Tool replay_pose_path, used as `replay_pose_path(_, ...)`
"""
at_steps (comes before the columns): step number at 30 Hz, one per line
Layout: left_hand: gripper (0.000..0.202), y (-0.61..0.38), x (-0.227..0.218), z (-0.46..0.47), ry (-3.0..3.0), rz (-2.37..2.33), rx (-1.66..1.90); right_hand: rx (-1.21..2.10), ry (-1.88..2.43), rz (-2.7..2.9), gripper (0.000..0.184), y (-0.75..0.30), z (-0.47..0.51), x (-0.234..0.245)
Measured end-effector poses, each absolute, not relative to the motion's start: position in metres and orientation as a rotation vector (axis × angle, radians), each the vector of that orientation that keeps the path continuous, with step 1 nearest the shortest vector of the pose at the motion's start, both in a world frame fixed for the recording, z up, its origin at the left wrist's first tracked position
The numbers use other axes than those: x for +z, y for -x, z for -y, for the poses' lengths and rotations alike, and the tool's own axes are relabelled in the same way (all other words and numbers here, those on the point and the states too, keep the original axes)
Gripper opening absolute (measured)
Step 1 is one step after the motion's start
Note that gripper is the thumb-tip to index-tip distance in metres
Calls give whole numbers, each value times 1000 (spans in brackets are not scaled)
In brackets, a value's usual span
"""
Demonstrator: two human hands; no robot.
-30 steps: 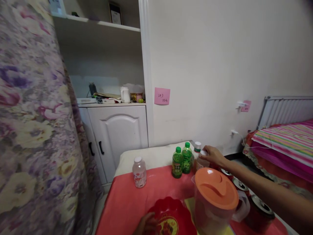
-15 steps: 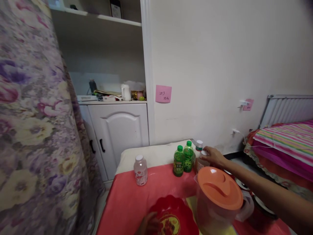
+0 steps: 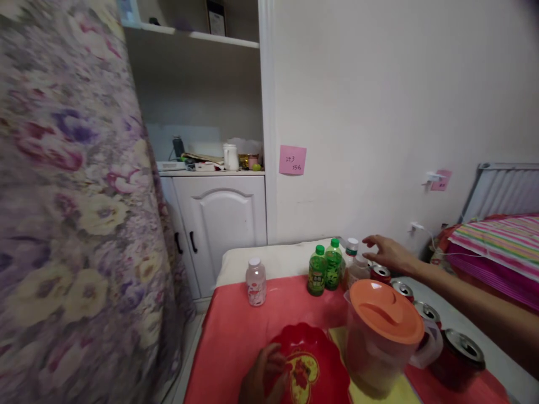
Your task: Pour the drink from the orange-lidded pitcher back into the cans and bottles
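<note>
My right hand [image 3: 389,253] hovers with fingers spread just above and behind a small clear bottle with a white cap [image 3: 357,269]; it holds nothing. Beside that bottle stand two green bottles [image 3: 324,270] and another white-capped bottle [image 3: 351,248]. My left hand [image 3: 265,375] rests at the near left rim of a red heart-patterned dish [image 3: 309,365], fingers curled on its edge. A clear jug with an orange lid [image 3: 381,334] stands right of the dish. A lone pinkish bottle [image 3: 256,281] stands further left on the red cloth [image 3: 236,331].
Several red drink cans [image 3: 425,314] line the table's right side. A flowered curtain [image 3: 71,224] fills the left. A white cabinet [image 3: 219,224] with cluttered shelf stands behind, a striped bed [image 3: 501,247] at the right, and a pink note [image 3: 292,160] is on the wall.
My right hand has let go of the small white-capped bottle and lifted off it, fingers spreading. The view has shifted, bringing the cans into sight. My left hand stays at the dish.
</note>
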State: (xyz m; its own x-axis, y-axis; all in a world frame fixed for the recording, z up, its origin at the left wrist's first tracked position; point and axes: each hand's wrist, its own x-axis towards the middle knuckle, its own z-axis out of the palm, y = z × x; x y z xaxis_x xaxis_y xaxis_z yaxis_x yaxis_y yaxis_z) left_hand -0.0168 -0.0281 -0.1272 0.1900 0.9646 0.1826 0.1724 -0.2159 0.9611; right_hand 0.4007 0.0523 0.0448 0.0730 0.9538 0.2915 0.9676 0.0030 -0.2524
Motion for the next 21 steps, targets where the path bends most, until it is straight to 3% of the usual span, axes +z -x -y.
replay_pose_path(8,34,7,-124,40,-1463,-1099,1136,-60,1628,2441,32,-242,-66,124)
replay_pose_path(12,35,10,-132,42,-1443,-1106,1189,-60,1582,2646,42,-155,-90,115)
replay_pose_path(21,35,26,-122,43,-1376,-1071,1271,-67,1710,2695,35,-82,-128,60)
